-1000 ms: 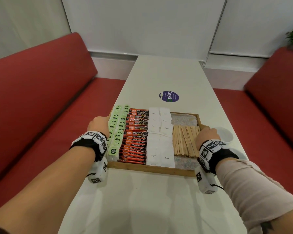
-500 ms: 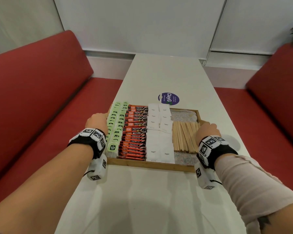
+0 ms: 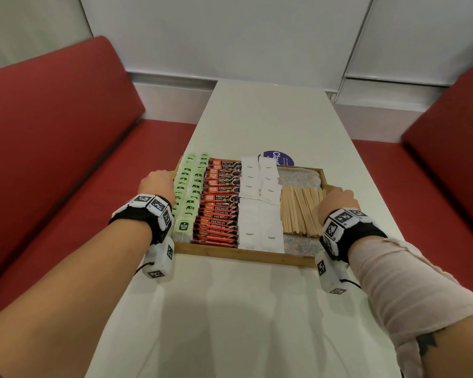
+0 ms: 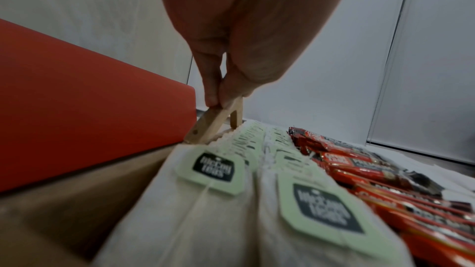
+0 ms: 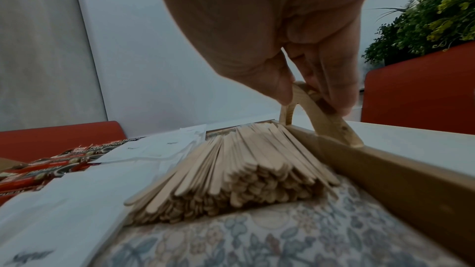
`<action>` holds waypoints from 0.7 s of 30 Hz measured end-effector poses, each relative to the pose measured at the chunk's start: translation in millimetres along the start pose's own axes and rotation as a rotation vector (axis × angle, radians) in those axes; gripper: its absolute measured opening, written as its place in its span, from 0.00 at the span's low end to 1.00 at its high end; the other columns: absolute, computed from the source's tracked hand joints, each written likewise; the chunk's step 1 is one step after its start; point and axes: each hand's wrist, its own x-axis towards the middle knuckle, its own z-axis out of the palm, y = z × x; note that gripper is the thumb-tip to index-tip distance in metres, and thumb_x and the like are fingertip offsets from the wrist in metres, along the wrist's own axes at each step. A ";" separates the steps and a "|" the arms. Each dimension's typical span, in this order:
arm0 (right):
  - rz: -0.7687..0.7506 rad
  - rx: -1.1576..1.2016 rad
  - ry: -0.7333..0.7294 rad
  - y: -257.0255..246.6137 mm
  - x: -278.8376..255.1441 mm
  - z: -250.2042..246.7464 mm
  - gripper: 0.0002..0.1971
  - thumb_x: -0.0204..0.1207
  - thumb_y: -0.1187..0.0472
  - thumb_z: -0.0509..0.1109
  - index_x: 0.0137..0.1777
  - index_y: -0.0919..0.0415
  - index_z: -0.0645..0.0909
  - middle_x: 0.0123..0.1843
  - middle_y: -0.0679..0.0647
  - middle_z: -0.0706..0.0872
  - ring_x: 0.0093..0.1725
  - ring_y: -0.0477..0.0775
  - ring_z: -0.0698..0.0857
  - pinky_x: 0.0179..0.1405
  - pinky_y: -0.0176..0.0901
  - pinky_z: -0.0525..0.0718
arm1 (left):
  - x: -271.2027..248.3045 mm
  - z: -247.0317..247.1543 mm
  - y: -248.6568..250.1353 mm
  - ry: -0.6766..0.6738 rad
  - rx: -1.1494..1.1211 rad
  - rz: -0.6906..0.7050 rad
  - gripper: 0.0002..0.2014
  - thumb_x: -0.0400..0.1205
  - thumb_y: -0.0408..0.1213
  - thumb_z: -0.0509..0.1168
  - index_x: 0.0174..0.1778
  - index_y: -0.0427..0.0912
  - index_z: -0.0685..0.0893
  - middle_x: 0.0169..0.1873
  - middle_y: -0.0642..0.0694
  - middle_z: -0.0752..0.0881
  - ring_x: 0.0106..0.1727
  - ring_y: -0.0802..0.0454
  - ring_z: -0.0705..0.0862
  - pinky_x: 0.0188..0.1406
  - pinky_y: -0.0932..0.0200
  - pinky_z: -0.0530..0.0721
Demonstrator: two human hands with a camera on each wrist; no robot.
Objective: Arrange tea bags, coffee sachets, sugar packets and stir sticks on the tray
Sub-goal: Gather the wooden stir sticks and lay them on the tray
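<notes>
Both hands clenched on tray handles: left grip, right grip; packed tray between them.

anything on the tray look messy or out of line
Mostly tidy. The far sugar packets sit slightly askew and overlapping, unlike the flat near ones. The stir sticks fan out a little rather than lying parallel. Tea bags and coffee sachets lie in even rows.
</notes>
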 end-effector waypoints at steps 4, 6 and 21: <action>-0.001 -0.021 0.011 -6.7 9.5 -4.7 0.19 0.85 0.65 0.54 0.73 0.73 0.64 0.73 0.66 0.69 0.73 0.62 0.70 0.69 0.48 0.72 | 11.7 -1.7 3.3 -0.004 -0.010 -0.005 0.17 0.85 0.34 0.51 0.67 0.42 0.79 0.50 0.36 0.85 0.51 0.37 0.84 0.45 0.51 0.78; -0.015 -0.032 0.006 -8.4 13.5 -5.8 0.19 0.85 0.65 0.53 0.73 0.73 0.64 0.73 0.66 0.69 0.73 0.62 0.70 0.70 0.47 0.71 | 16.0 -2.6 5.5 -0.004 -0.008 -0.013 0.17 0.85 0.35 0.51 0.65 0.40 0.80 0.50 0.36 0.85 0.52 0.37 0.84 0.46 0.50 0.79; -0.001 -0.025 -0.010 -17.1 33.5 -4.2 0.20 0.83 0.66 0.56 0.73 0.72 0.64 0.73 0.67 0.69 0.73 0.64 0.70 0.67 0.50 0.74 | 22.2 -7.9 16.0 0.008 0.021 -0.064 0.17 0.85 0.30 0.52 0.69 0.34 0.74 0.57 0.33 0.83 0.58 0.35 0.82 0.53 0.47 0.79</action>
